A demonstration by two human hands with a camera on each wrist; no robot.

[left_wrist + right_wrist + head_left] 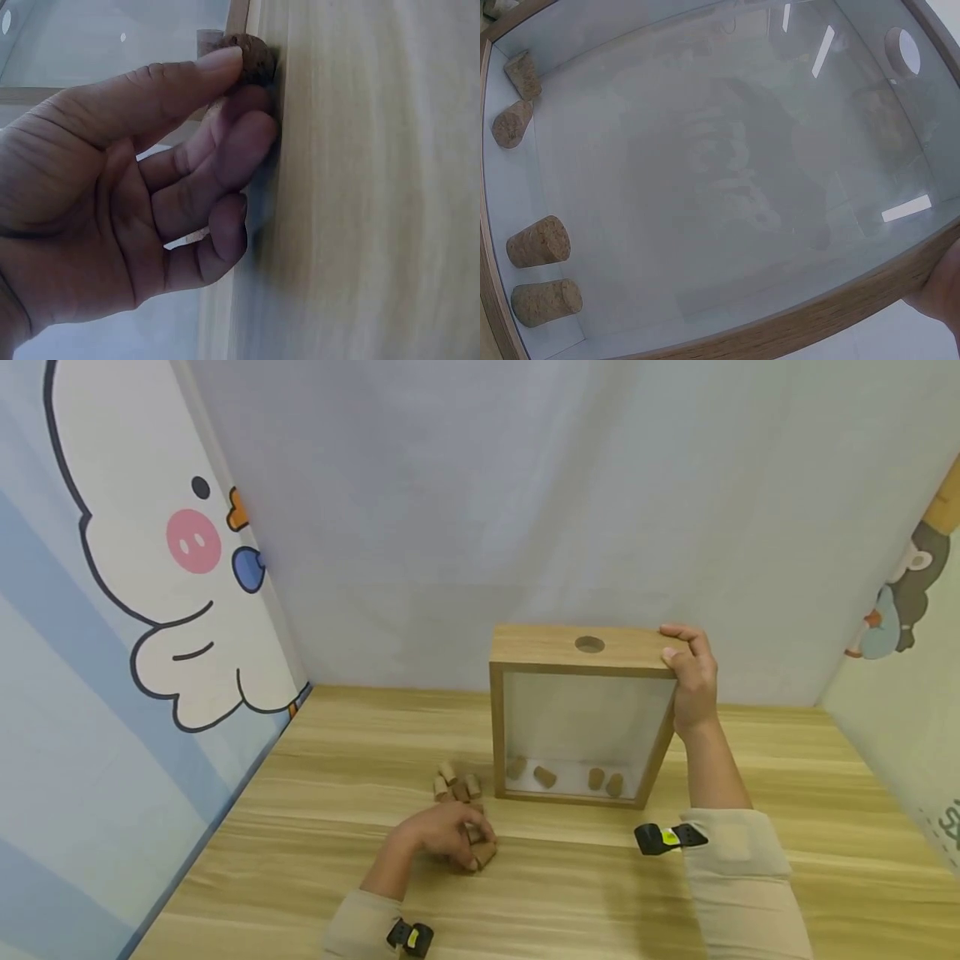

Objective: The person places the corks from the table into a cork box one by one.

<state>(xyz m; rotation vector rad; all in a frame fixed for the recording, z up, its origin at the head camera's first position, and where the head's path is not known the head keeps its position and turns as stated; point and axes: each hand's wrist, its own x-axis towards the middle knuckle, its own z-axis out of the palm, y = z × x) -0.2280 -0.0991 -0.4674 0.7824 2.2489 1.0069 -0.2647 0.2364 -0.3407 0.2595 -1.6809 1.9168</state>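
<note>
My left hand (442,831) is low over the table, its thumb and fingers pinching a cork (484,854). In the left wrist view, that brown cork (256,58) shows at the thumb tip, close to the wooden surface. A wood-framed box (497,727) with a clear front stands upright on the table. My right hand (694,687) grips its top right corner, thumb in front and fingers over the top. A round hole (590,645) pierces the top board. Several corks lie inside along the bottom, one of them a tapered cork (540,241) in the right wrist view.
Just beyond my left hand lies a small pile of corks (461,791), left of the box. The wooden table (570,893) meets a grey curtain (405,527) behind the box. Cartoon-printed panels (120,485) flank the table.
</note>
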